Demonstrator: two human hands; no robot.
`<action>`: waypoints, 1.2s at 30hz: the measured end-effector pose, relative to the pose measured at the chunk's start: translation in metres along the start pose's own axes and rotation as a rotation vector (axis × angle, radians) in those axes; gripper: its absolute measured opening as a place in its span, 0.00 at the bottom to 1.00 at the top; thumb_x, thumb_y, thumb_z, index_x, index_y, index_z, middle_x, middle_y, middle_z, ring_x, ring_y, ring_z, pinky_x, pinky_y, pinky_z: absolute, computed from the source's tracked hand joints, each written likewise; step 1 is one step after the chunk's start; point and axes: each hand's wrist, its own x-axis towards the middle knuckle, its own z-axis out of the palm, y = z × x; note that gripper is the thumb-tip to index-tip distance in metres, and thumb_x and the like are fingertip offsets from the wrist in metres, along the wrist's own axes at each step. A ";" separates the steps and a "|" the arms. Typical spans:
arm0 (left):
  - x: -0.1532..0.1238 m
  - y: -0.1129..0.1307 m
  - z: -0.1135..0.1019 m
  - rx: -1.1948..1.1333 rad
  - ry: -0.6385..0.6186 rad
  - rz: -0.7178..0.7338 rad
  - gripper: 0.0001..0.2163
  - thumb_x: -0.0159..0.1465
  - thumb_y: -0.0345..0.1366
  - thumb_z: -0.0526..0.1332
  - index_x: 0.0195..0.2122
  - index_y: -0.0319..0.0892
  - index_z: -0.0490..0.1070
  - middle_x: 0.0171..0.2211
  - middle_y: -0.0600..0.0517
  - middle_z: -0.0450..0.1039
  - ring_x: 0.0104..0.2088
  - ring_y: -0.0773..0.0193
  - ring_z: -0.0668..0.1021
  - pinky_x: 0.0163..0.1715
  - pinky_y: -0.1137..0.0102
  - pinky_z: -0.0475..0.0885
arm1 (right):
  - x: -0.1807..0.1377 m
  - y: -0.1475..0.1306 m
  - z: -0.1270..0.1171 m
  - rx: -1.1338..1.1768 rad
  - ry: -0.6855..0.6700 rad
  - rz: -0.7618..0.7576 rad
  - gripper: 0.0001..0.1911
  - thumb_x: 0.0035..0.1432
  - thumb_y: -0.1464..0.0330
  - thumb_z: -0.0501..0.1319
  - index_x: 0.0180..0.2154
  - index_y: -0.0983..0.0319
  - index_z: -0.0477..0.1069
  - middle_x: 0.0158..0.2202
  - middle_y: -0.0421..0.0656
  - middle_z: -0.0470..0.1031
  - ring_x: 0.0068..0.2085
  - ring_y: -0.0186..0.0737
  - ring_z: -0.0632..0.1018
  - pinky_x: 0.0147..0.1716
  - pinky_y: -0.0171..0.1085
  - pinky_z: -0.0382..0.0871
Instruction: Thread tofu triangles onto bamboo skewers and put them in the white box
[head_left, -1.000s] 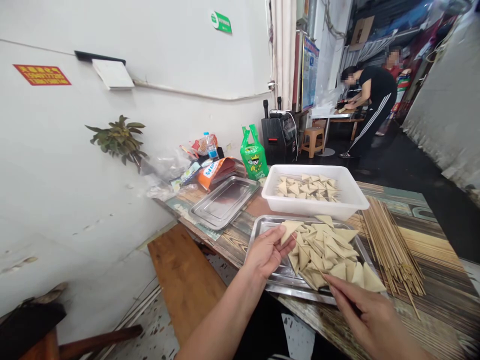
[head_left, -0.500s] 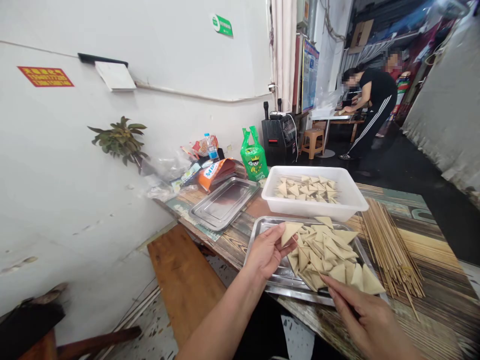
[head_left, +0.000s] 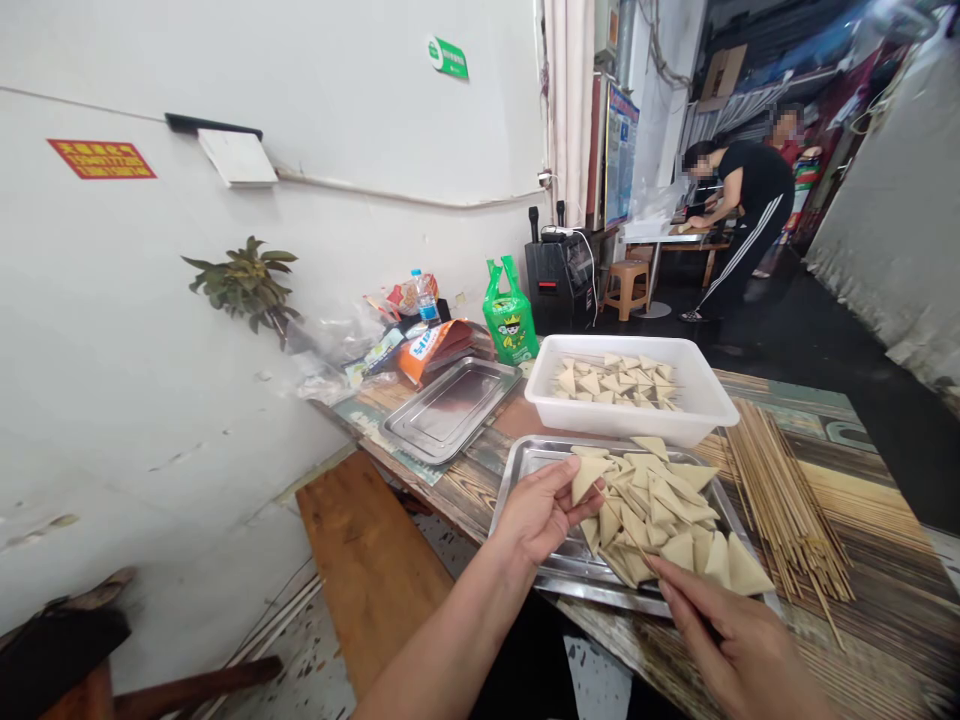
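Note:
Over the left part of a metal tray, my left hand pinches a pale triangular tofu piece between thumb and fingers. My right hand, at the tray's front edge, grips a thin bamboo skewer. The skewer slants up and left to the held piece; whether its tip has pierced it I cannot tell. Beneath and beside both hands lies a heap of similar tofu triangles, covering much of the tray.
Behind the tray stands a white plastic tub holding skewered triangles. Loose bamboo skewers lie at the right. A second metal tray, a green bag and packets are further left. Another person bends over a far table.
The tofu piece in my left hand has tipped and shifted slightly down and right, towards the skewer. My right hand keeps its grip on the skewer. The view has shifted slightly.

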 end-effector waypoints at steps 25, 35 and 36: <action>-0.024 -0.042 0.018 0.039 -0.035 -0.079 0.10 0.49 0.33 0.67 0.30 0.33 0.73 0.28 0.45 0.75 0.28 0.63 0.77 0.31 0.71 0.74 | 0.010 0.002 -0.002 0.079 -0.011 0.151 0.12 0.59 0.68 0.51 0.39 0.62 0.71 0.32 0.43 0.79 0.31 0.37 0.79 0.31 0.31 0.72; -0.006 -0.007 0.014 0.561 -0.038 0.297 0.10 0.53 0.38 0.62 0.34 0.38 0.75 0.34 0.45 0.76 0.35 0.60 0.76 0.40 0.65 0.70 | 0.013 0.012 -0.013 0.181 -0.045 0.352 0.15 0.58 0.62 0.53 0.41 0.61 0.73 0.35 0.43 0.79 0.35 0.39 0.78 0.35 0.33 0.71; 0.002 -0.002 0.010 0.752 -0.026 0.413 0.10 0.54 0.37 0.61 0.35 0.39 0.75 0.36 0.46 0.76 0.38 0.59 0.76 0.42 0.65 0.69 | 0.013 0.014 -0.016 0.180 -0.019 0.376 0.15 0.57 0.62 0.54 0.40 0.61 0.73 0.37 0.43 0.78 0.37 0.40 0.78 0.36 0.33 0.71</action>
